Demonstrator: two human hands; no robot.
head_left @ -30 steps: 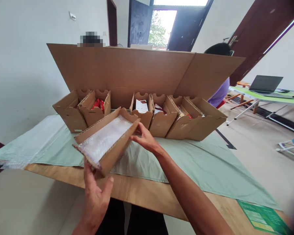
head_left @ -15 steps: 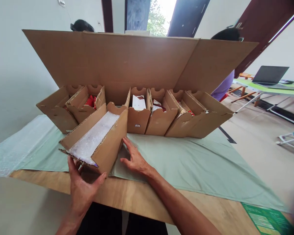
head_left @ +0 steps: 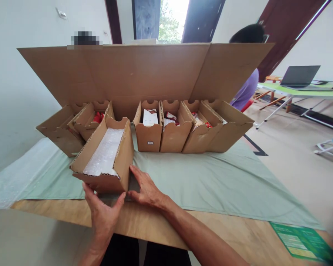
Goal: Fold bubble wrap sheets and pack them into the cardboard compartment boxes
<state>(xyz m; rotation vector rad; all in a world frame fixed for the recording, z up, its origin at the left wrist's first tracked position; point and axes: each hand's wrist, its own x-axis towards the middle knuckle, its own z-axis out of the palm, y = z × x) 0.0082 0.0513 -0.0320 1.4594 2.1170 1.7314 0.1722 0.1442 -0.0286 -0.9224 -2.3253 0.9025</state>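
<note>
A long open cardboard tray [head_left: 123,157] lined with white bubble wrap [head_left: 105,153] rests on the pale green cloth [head_left: 211,181] near the table's front edge. My left hand [head_left: 102,212] cups its near end from below and in front, thumb up against the front wall. My right hand [head_left: 145,188] lies flat on the cloth just right of the tray, fingertips touching its right wall. Behind stands a row of similar cardboard trays [head_left: 150,135], some holding red and white packets [head_left: 150,117].
A big cardboard flap [head_left: 133,70] rises behind the row. The wooden table edge [head_left: 238,229] runs in front, with a green sheet [head_left: 302,242] at right. Two people sit beyond the flap. A laptop [head_left: 299,75] sits on a green table far right.
The bubble-wrap tray came down from a tilted, lifted pose and now sits flat on the cloth. My right hand slid from its far side down to its near right side.
</note>
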